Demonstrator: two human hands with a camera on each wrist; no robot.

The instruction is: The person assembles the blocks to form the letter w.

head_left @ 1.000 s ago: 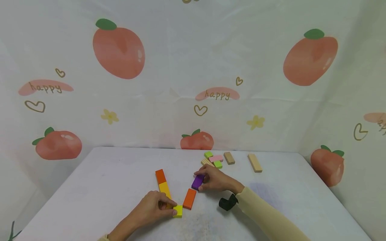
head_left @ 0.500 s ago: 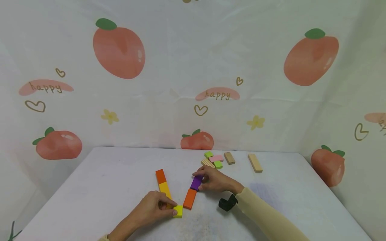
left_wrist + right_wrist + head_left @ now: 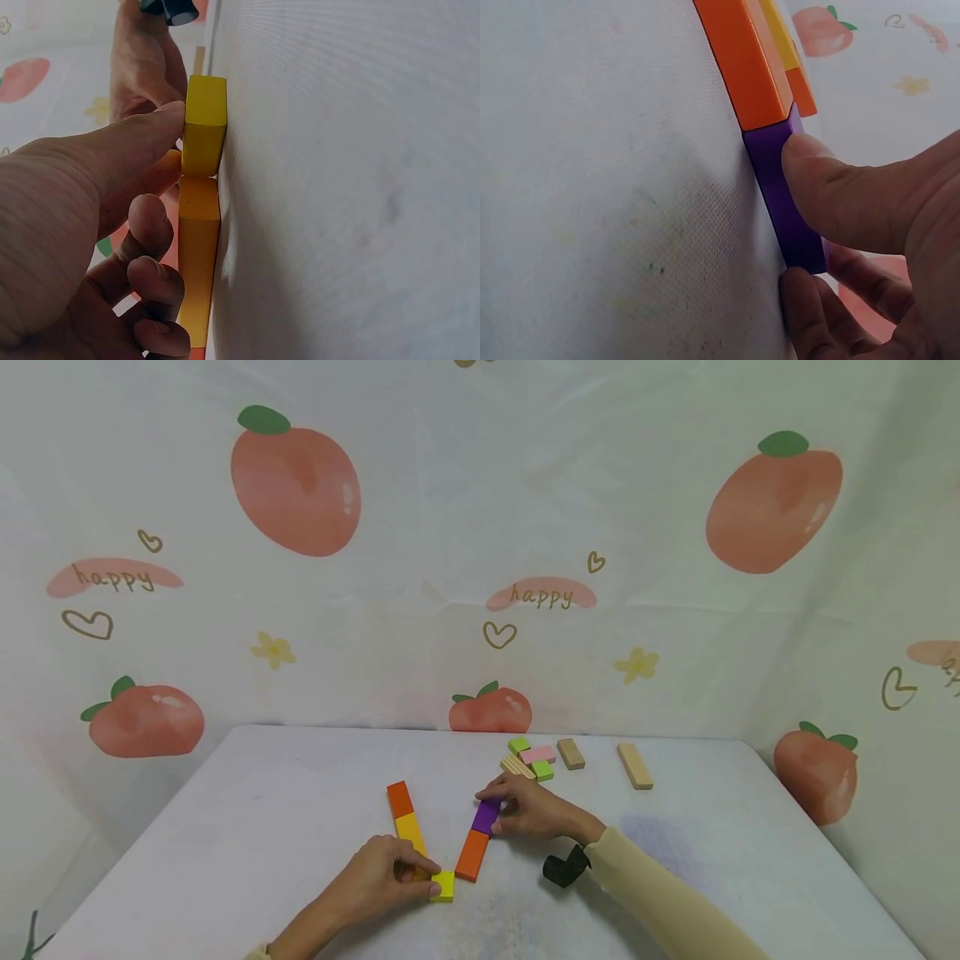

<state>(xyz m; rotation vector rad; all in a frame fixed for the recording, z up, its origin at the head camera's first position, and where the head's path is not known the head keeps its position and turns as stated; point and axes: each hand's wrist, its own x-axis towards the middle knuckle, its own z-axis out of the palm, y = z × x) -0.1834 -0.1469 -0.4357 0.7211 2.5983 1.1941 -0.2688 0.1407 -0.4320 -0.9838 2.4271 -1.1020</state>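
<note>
My left hand (image 3: 382, 878) has its thumb and index finger on a small yellow block (image 3: 445, 885), with the other fingers curled. In the left wrist view the yellow block (image 3: 205, 124) sits end to end with an orange-yellow block (image 3: 198, 255). My right hand (image 3: 542, 810) grips a purple block (image 3: 486, 816) between thumb and fingers. The right wrist view shows the purple block (image 3: 776, 180) lying flat, its end meeting an orange block (image 3: 746, 67). The orange block's near end lies close to the small yellow block.
A red-orange block (image 3: 401, 799) tops the left row, above a yellow-orange block (image 3: 409, 831). Farther back lie two green blocks (image 3: 542, 770), a pink block (image 3: 537, 755), a striped piece (image 3: 517, 766) and two plain wooden blocks (image 3: 635, 767). A printed cloth (image 3: 420, 568) hangs behind the white table (image 3: 300, 793).
My right hand has slid the purple block slightly left, so it now lines up against the orange block's far end. The left hand and the yellow block have stayed in place.
</note>
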